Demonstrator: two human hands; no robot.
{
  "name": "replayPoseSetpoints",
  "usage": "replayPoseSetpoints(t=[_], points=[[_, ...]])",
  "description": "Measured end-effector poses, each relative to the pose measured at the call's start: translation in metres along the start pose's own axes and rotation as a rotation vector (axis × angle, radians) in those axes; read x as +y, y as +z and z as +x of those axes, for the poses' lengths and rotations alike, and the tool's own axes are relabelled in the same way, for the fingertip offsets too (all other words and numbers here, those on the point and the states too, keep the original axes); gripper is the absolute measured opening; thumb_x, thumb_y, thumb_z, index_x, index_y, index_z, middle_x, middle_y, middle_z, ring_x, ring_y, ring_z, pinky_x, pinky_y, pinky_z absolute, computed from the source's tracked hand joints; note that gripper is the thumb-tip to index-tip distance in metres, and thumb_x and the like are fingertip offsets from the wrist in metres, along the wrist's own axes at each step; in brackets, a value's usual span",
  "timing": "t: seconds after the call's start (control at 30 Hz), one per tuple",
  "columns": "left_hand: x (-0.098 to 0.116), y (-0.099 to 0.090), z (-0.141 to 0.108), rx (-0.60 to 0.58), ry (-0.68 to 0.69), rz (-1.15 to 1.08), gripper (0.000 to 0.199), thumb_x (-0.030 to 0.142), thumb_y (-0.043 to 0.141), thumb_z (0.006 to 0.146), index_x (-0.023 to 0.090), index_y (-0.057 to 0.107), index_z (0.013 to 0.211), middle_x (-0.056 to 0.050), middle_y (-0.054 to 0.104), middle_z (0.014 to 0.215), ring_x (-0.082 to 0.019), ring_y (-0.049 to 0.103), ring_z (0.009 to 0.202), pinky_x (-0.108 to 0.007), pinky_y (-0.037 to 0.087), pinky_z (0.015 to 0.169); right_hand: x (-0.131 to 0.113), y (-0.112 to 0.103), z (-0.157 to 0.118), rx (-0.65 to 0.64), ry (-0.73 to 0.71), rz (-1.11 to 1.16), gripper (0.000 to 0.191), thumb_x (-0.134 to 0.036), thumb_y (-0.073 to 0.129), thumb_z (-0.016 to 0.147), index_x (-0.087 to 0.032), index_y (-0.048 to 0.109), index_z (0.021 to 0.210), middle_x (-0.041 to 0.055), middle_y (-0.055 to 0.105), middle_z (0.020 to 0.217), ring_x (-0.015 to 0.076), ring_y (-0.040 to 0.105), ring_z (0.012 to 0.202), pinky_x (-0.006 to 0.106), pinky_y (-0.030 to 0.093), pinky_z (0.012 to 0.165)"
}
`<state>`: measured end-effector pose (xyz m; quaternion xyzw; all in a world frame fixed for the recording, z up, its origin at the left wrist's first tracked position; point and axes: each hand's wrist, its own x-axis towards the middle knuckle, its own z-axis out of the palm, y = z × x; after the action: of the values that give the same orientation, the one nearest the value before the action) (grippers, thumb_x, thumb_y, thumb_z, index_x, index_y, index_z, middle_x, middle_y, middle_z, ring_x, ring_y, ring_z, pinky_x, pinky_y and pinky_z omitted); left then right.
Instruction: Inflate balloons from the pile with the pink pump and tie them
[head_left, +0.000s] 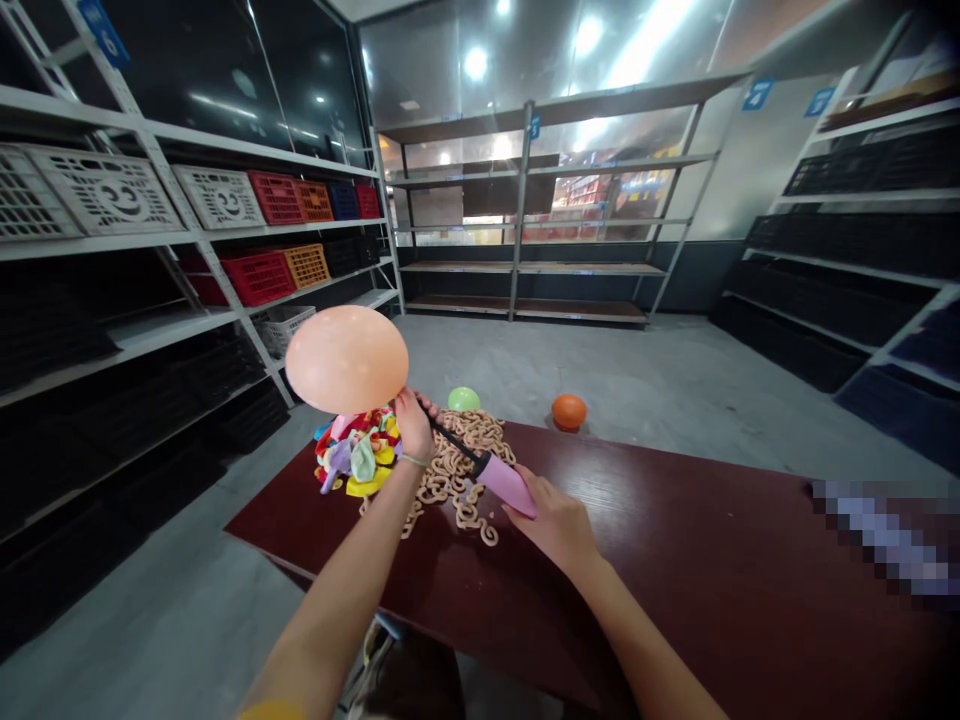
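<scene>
A large peach balloon [346, 358], blown up, sits above my left hand [414, 425]. That hand is closed around the balloon's neck at the front end of a hand pump, though the exact grip is partly hidden by my fingers. My right hand [555, 520] is wrapped round the pink barrel of the balloon pump [506, 484], whose black rod runs up to my left hand. Beneath and left of my hands lies a heap of limp coloured balloons [363, 458]. Beside it, under the pump, spreads a pile of beige curled pieces [469, 450].
The dark red table [645, 530] carries both piles, and a blurred purple item [885, 535] is at its right. Beyond the far edge are a green balloon [464, 399] and an orange balloon [568, 411]. Shelves with crates [262, 277] line the left; metal racks [517, 200] stand behind.
</scene>
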<state>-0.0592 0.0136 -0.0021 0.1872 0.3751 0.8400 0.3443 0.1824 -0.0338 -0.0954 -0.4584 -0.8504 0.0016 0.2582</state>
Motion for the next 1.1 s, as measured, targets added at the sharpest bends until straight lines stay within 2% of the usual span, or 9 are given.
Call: replayPoseSetpoints(t=[0.13,0.23,0.33,0.43,0.53,0.67,0.77,1.0,1.1], points=[[-0.041,0.008,-0.04,-0.08,-0.076,0.024,0.032,0.05,0.049,0.094,0.023,0.037,0.08,0.008,0.039,0.057,-0.007,0.038,0.039,-0.019,0.032,0.037,-0.003,0.002,-0.001,-0.025,0.067,-0.014,0.055,-0.041,0.063,0.085,-0.025,0.053,0.137,0.0062,0.071,0.114,0.0219,0.07,0.087,0.028,0.047,0.067],[-0.06,0.005,-0.054,-0.103,-0.089,-0.006,0.035,0.052,0.053,0.091,0.023,0.038,0.079,0.007,0.041,0.057,-0.008,0.039,0.04,-0.02,0.034,0.038,0.002,-0.001,0.001,-0.072,0.059,-0.038,0.056,-0.043,0.061,0.087,-0.026,0.051,0.139,0.0063,0.071,0.115,0.0217,0.07,0.089,0.028,0.046,0.068],[-0.068,-0.006,-0.051,-0.088,-0.074,-0.041,0.036,0.052,0.054,0.09,0.023,0.038,0.078,0.007,0.041,0.057,-0.008,0.039,0.041,-0.021,0.035,0.039,0.01,-0.01,0.005,-0.138,-0.014,-0.065,0.057,-0.045,0.057,0.089,-0.024,0.047,0.142,0.0076,0.07,0.118,0.0219,0.069,0.092,0.028,0.046,0.07],[-0.073,-0.02,-0.041,-0.008,-0.109,-0.058,0.033,0.048,0.053,0.091,0.022,0.038,0.077,0.007,0.04,0.057,-0.008,0.04,0.042,-0.02,0.036,0.04,0.022,-0.023,0.001,-0.216,-0.065,-0.09,0.059,-0.045,0.057,0.09,-0.023,0.046,0.143,0.0093,0.068,0.12,0.023,0.068,0.096,0.029,0.046,0.074],[-0.079,-0.03,-0.036,0.042,-0.173,-0.08,0.03,0.043,0.054,0.091,0.023,0.036,0.079,0.008,0.038,0.057,-0.008,0.039,0.041,-0.019,0.034,0.039,0.038,-0.037,-0.02,-0.291,-0.069,-0.12,0.057,-0.045,0.055,0.091,-0.021,0.048,0.141,0.0108,0.068,0.121,0.0245,0.067,0.099,0.03,0.047,0.076],[-0.086,-0.034,-0.039,0.021,-0.221,-0.1,0.028,0.042,0.056,0.09,0.023,0.037,0.081,0.009,0.038,0.058,-0.007,0.038,0.041,-0.018,0.031,0.039,0.048,-0.05,-0.054,-0.311,-0.041,-0.139,0.055,-0.043,0.049,0.093,-0.02,0.046,0.143,0.0129,0.066,0.122,0.0252,0.066,0.1,0.031,0.047,0.075],[-0.088,-0.036,-0.044,0.013,-0.23,-0.086,0.027,0.042,0.053,0.092,0.023,0.037,0.081,0.009,0.038,0.059,-0.006,0.038,0.041,-0.017,0.031,0.039,0.033,-0.052,-0.057,-0.335,-0.026,-0.151,0.058,-0.04,0.046,0.095,-0.02,0.039,0.148,0.0133,0.066,0.12,0.0247,0.066,0.096,0.031,0.047,0.073],[-0.088,-0.043,-0.057,-0.031,-0.298,-0.098,0.032,0.048,0.057,0.09,0.023,0.036,0.083,0.009,0.04,0.059,-0.006,0.038,0.039,-0.017,0.031,0.037,-0.042,-0.032,-0.019,-0.383,-0.011,-0.184,0.063,-0.039,0.046,0.097,-0.031,0.025,0.155,0.0084,0.065,0.109,0.023,0.067,0.084,0.027,0.042,0.06],[-0.086,-0.042,-0.053,-0.046,-0.327,-0.107,0.032,0.049,0.056,0.09,0.024,0.037,0.084,0.009,0.039,0.058,-0.007,0.038,0.038,-0.017,0.029,0.036,-0.044,-0.034,-0.027,-0.401,-0.025,-0.203,0.062,-0.036,0.047,0.097,-0.038,0.025,0.155,0.0067,0.065,0.106,0.0225,0.068,0.083,0.026,0.041,0.057]])
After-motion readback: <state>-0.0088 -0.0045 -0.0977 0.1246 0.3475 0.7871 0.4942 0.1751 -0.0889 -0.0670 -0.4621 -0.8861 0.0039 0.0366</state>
